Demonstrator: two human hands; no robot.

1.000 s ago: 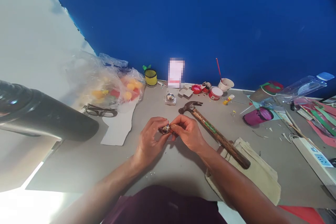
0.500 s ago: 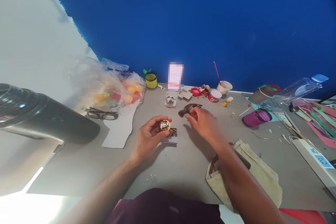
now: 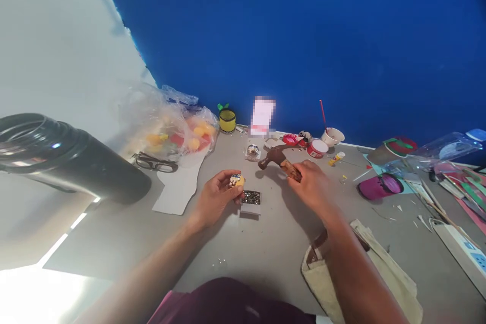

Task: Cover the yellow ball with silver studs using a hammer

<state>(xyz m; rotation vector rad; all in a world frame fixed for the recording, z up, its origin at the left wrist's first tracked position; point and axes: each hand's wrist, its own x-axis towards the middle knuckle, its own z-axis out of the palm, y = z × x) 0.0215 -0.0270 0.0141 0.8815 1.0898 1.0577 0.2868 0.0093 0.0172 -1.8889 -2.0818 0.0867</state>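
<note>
My left hand pinches a small yellowish ball partly covered with shiny silver studs. Just to its right, on the table, lies a small open box full of shiny metal tacks. My right hand is wrapped round the wooden handle of a claw hammer. The hammer's dark head points left, above the table and apart from the ball. Behind it, a silver-covered ball rests on a small pale stand.
Left are a large dark flask, eyeglasses and a plastic bag. Paint pots and a paper cup line the blue wall. A cloth lies under my right forearm, a power strip at far right.
My right hand now holds the hammer by its handle, with the wood showing; before, the hand was close behind the head. The left hand has turned the ball slightly. The view has shifted.
</note>
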